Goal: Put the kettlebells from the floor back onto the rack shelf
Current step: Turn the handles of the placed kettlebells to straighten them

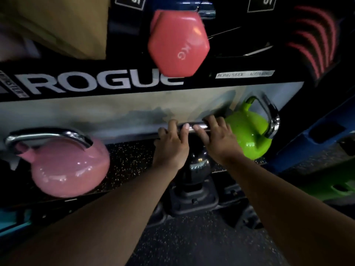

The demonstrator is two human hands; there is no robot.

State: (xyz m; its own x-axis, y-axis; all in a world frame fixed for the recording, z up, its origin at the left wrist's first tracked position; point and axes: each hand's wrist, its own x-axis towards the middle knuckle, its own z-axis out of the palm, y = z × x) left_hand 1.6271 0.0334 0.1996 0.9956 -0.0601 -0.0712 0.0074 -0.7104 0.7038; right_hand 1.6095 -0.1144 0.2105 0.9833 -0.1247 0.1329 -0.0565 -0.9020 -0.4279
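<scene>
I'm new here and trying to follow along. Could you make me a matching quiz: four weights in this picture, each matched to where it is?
Things:
1. pink kettlebell
2. green kettlebell
3. black kettlebell
4. coral dumbbell

Places:
A. shelf above, over the ROGUE lettering
B. held by both hands
C. right end of the shelf
D. left end of the shelf

Pairs: 1-D, 2-C, 3-B, 4-A

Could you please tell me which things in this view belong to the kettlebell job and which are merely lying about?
Part of the job:
- black kettlebell, its handle gripped by the left hand and right hand
- pink kettlebell
- green kettlebell
- rack shelf

Just lying about:
- pink hex dumbbell
- cardboard box
</scene>
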